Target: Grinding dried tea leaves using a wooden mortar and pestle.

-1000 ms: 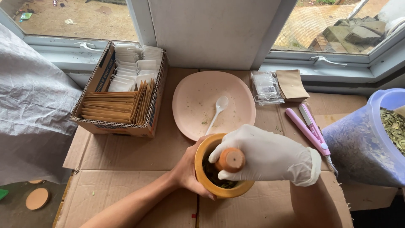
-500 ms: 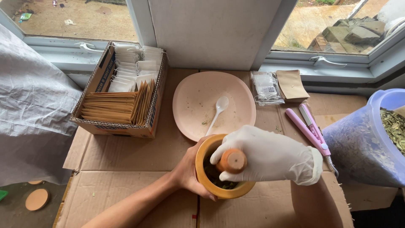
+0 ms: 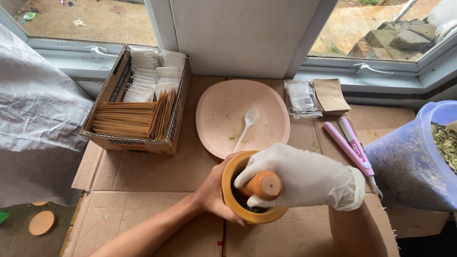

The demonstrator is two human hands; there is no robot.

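Note:
A yellow-orange wooden mortar (image 3: 233, 204) stands on the cardboard-covered table near the front. My left hand (image 3: 214, 192), bare, wraps around the mortar's left side. My right hand (image 3: 304, 178), in a white glove, grips an orange wooden pestle (image 3: 264, 185) that stands inside the mortar. Dark green crushed material shows at the bottom of the mortar under the pestle.
A pale pink plate (image 3: 228, 109) with a white plastic spoon (image 3: 247, 123) lies just behind the mortar. A cardboard box (image 3: 169, 135) of brown and white sachets stands at the left. Pink hair-straightener-like tool (image 3: 350, 143), small packets (image 3: 314, 97), and a bluish plastic container of dried leaves (image 3: 419, 157) lie to the right.
The gloved right hand and pestle shifted slightly within the mortar. The left hand stays on the mortar.

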